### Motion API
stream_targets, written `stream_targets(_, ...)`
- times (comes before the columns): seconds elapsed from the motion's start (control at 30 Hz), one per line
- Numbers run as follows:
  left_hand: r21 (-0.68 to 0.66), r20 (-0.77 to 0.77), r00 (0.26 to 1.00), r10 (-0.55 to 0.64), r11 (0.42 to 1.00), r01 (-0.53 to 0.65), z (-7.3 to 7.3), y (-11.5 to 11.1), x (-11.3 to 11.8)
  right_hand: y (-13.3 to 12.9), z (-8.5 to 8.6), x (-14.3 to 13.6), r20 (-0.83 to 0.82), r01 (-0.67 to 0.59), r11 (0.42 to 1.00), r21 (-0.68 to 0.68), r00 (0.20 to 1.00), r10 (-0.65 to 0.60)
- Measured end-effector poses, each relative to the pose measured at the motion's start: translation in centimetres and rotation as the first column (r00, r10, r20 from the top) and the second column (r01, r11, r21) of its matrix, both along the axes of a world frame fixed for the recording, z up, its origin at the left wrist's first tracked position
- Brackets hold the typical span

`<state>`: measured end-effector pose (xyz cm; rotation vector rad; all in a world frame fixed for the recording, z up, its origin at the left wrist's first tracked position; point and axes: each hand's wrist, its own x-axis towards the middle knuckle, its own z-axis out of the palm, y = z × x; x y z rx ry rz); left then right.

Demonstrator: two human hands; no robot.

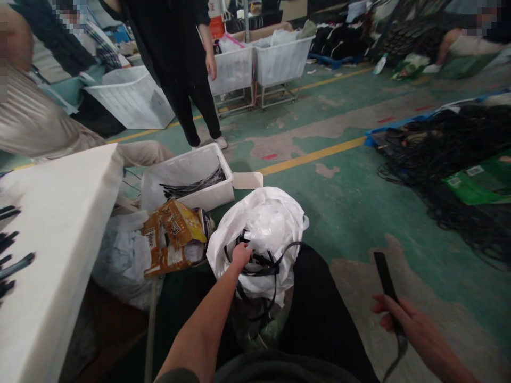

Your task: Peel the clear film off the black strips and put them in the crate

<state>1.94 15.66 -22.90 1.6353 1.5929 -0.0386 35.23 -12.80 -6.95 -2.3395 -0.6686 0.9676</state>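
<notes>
A white plastic bag [227, 229] stands open between my knees, with black straps [259, 272] and clear plastic wrapping [267, 226] inside it. My left hand [241, 256] reaches into the bag's opening, its fingers closed at the black straps; the fingertips are partly hidden. One strap loops over the bag's right rim toward my knee. Out to the right, my right hand [395, 313] is closed around a flat black strap [384, 271]. One end of that strap points up past the fingers, and the rest hangs below the hand.
To the left is a white table [80, 213] with black pieces on it. Beyond the bag are a torn brown carton [171, 236] and a white bin [187, 202] of dark strips. Black straps are heaped [451, 175] at right. A person in black [171, 53] stands ahead; another sits left.
</notes>
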Motion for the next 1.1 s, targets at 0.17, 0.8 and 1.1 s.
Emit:
stream_targets(0.17,0.009,-0.098,0.991,-0.093,0.996,0.094,-2.4,0.0,0.9,-3.2,-3.2,-0.8,-0.187,0.097,0.989,-0.115,0.975,-0.118)
stream_targets(0.8,-0.191,0.156,0.98,0.127,0.977,-0.096,3.9,0.3,-2.5,-1.2,-5.1,-2.6,-0.208,-0.117,0.978,-0.173,0.975,0.08)
stream_targets(1.1,-0.521,0.575,0.598,0.558,0.813,-0.259,14.3,-5.9,-4.7,5.0,3.5,-7.5,-0.433,-0.224,0.961,0.16,0.859,0.272)
